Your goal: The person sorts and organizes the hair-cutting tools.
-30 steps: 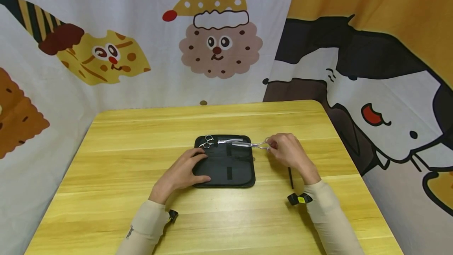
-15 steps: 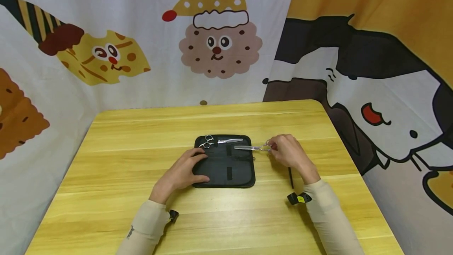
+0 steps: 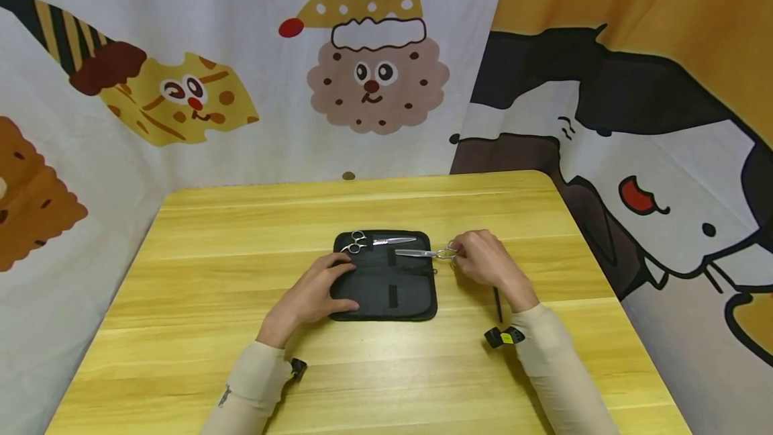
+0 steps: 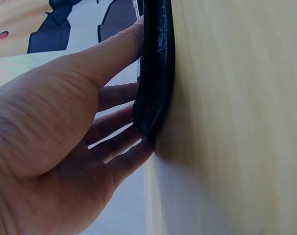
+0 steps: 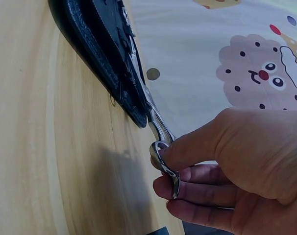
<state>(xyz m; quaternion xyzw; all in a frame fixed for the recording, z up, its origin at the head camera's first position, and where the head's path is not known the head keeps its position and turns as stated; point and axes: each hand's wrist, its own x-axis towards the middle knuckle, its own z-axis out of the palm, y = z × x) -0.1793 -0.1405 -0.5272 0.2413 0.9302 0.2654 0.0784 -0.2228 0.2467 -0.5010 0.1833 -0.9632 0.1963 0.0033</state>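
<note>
A black zip case (image 3: pixel 374 294) lies unfolded on the table. My left hand (image 3: pixel 311 291) rests on its left side, thumb and fingers spread; the left wrist view shows the thumb (image 4: pixel 116 51) reaching over the zipped edge. One pair of silver scissors (image 3: pixel 395 241) lies along the case's far side, handle loops to the left. My right hand (image 3: pixel 486 257) pinches the finger loops of a second pair of scissors (image 3: pixel 417 253), between thumb and fingers. Its blades point left over the case's right half, close to a black strap (image 3: pixel 392 259). In the right wrist view the loops (image 5: pixel 160 156) stick out past the case edge.
A thin black stick-like item (image 3: pixel 498 304) lies on the table beneath the right forearm. A second black strap (image 3: pixel 393 297) sits lower in the case. The wooden table (image 3: pixel 241 233) reaches back to a printed curtain (image 3: pixel 272 99).
The scissors in my right hand have swung slightly toward me and shifted a little left over the case. The left hand stays in place on the case.
</note>
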